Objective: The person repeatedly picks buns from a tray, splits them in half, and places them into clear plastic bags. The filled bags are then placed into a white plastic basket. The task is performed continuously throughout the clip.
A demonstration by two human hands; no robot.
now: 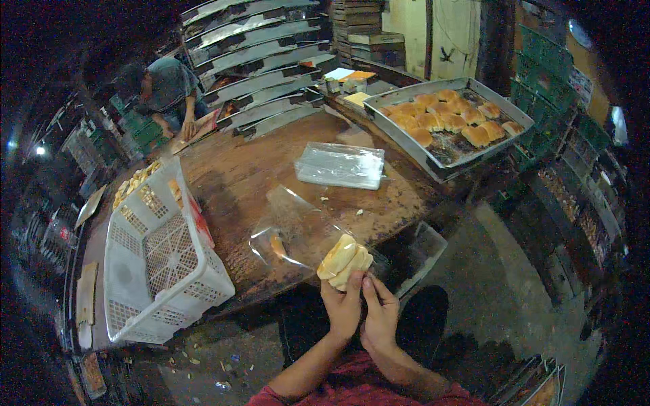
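A pale bread roll (344,261), apparently in clear plastic film, is held above the table's near edge. My left hand (341,307) grips its lower end, thumb on top. Close against it, my right hand (381,307) has thumb and fingertips pinched at the roll's lower right corner, seemingly on the film; the exact hold is hard to see. Loose clear plastic wrappers (292,203) lie on the wooden table (228,162) beyond the hands. One wrapper at the left shows a small orange-brown patch (278,246). Farther back rests a stack of clear plastic bags (339,165).
A white perforated plastic crate (213,281) stands at the table's left. At the back right, a metal baking tray (401,143) holds several browned buns (452,122). Stacked metal trays (259,63) rise behind. Another person (170,86) bends over at the far left.
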